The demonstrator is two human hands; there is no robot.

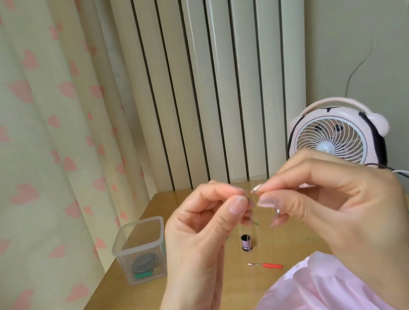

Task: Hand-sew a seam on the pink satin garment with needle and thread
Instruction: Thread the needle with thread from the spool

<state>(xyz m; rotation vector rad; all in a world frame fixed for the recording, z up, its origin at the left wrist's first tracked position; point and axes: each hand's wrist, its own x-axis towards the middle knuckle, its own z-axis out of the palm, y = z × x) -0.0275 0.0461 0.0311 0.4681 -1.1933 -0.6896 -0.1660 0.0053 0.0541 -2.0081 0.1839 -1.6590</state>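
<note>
both hands raised: left hand (202, 222) pinching thread (255, 222), right hand (334, 197) pinching needle (254, 190); no legible writing.

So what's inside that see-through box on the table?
Inside the clear plastic box, at the bottom, lie a dark round thing and something green beneath it. The cloudy walls blur them, so what they are, or anything under them, can't be told.

Pink satin garment (333, 291), heart-patterned curtain (25, 126)
</note>
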